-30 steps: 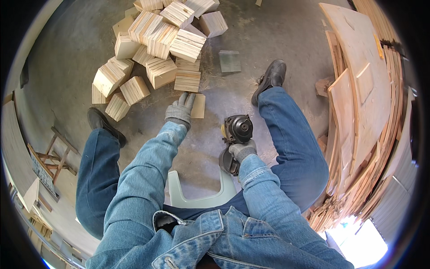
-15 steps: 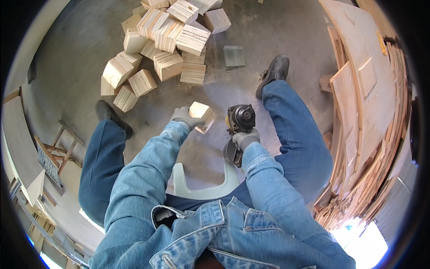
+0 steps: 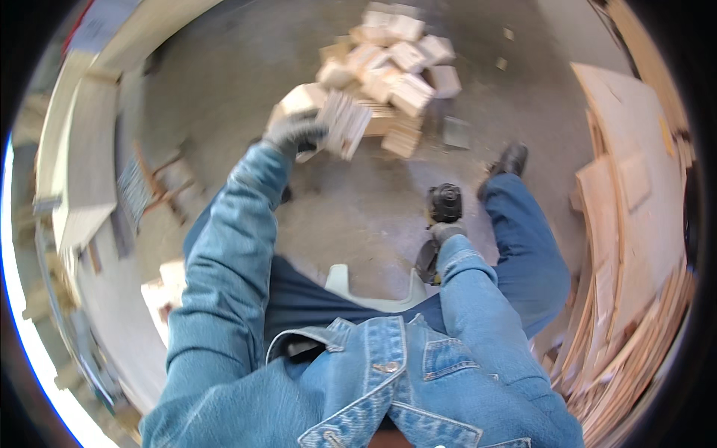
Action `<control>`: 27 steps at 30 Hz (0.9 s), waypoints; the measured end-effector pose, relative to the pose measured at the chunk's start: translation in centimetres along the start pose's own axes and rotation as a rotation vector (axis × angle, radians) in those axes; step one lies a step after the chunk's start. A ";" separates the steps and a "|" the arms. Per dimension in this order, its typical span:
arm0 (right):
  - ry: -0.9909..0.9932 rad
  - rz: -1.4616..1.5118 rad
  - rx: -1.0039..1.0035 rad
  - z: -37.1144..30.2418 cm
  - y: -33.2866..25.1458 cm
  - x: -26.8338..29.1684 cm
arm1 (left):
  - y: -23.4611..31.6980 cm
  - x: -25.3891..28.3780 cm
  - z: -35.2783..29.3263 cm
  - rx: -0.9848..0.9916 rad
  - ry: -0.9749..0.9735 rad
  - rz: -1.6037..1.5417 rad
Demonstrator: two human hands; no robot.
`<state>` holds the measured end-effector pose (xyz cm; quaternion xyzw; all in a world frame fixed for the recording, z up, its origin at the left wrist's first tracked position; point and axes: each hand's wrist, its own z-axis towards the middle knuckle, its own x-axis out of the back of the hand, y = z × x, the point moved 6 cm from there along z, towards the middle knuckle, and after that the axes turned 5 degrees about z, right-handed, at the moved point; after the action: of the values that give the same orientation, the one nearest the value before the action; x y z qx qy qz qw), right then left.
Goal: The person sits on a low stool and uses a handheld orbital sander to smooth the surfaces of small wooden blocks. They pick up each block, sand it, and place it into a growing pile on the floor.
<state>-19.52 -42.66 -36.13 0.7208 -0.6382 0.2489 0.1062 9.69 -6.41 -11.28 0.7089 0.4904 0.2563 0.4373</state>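
My gloved left hand (image 3: 295, 133) reaches out to the near left side of a pile of wooden blocks. Its fingers are bent against a square block with striped, layered edges (image 3: 345, 123), which sits tilted at the fingertips. Motion blurs this spot, and the far side of the grip is hidden. My gloved right hand (image 3: 448, 231) is wrapped round the handle of a black power tool with yellow parts (image 3: 446, 201), shaped like a nail gun. The tool is held upright between my knees, its round cap up and a round black part below my wrist.
More layered blocks (image 3: 407, 60) are heaped on the concrete floor ahead. A grey square plate (image 3: 456, 132) lies right of them. Plywood sheets and strips (image 3: 635, 187) lean along the right. A small wooden chair (image 3: 153, 183) stands left. A pale green plastic seat (image 3: 377, 302) shows between my legs.
My left hand has moved forward with the block, from the open floor to the pile. The view has swung left. My right hand still grips the tool.
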 end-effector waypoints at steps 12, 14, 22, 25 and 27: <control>-0.145 0.040 0.066 -3.3 -0.2 0.1 | 1.7 24.5 -37.3 -0.092 0.936 0.340; -0.113 -0.042 0.054 -4.0 -0.4 0.3 | -5.4 26.4 -42.5 0.081 1.041 0.355; -0.066 0.044 0.200 -6.8 -0.6 0.9 | -29.1 25.2 -54.6 0.655 1.298 0.501; -0.073 0.028 0.198 -7.7 -0.7 0.4 | -30.8 24.6 -57.9 0.792 1.335 0.525; -0.070 0.014 0.189 -8.0 -0.5 0.3 | -31.2 24.4 -59.6 0.780 1.366 0.572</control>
<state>-20.78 -39.07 -29.02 0.7312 -0.6203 0.2835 0.0134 -42.79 42.23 -11.13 0.5951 0.5022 0.5427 -0.3147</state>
